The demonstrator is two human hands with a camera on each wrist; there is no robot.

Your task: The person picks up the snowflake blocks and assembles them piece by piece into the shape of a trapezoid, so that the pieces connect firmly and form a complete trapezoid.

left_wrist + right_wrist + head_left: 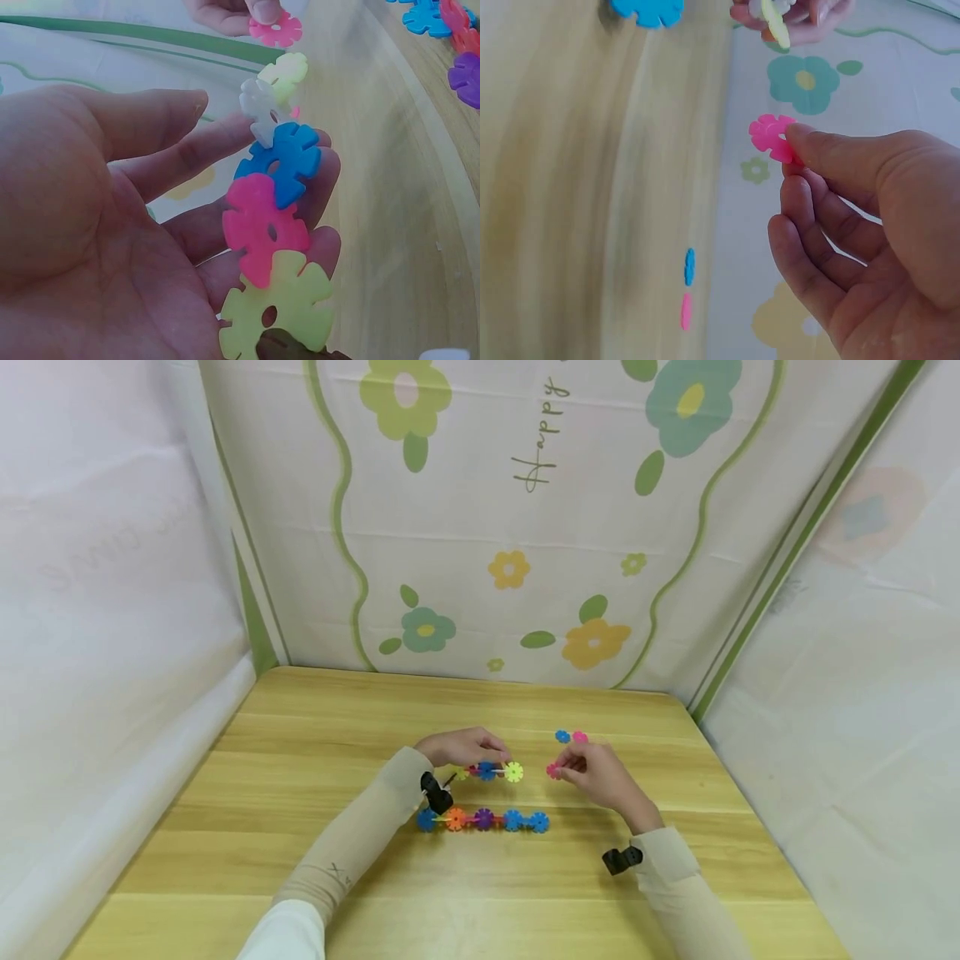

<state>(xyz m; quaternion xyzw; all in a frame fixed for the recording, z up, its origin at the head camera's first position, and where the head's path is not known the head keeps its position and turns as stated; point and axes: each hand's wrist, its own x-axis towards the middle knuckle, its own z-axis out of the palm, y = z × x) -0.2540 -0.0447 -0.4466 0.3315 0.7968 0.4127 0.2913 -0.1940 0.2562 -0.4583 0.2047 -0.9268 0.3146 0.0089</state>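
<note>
My left hand (467, 747) holds a chain of interlocking flower-shaped plastic discs. In the left wrist view the fingers (187, 150) curl behind the chain, which runs from a pale yellow disc (296, 292) through pink (255, 214), blue (296, 161) and white (257, 101) discs to a yellow end disc (289, 69). My right hand (600, 775) pinches a single pink disc (769, 135) between thumb and fingers, a short gap to the right of the chain's yellow end.
A second chain, with a purple disc (483, 819) midway and a blue disc (539, 822) at its right end, lies nearer on the wooden table (450, 902). Loose blue (562, 737) and pink (580, 737) discs lie beyond the right hand. Printed fabric walls (450, 527) enclose the table.
</note>
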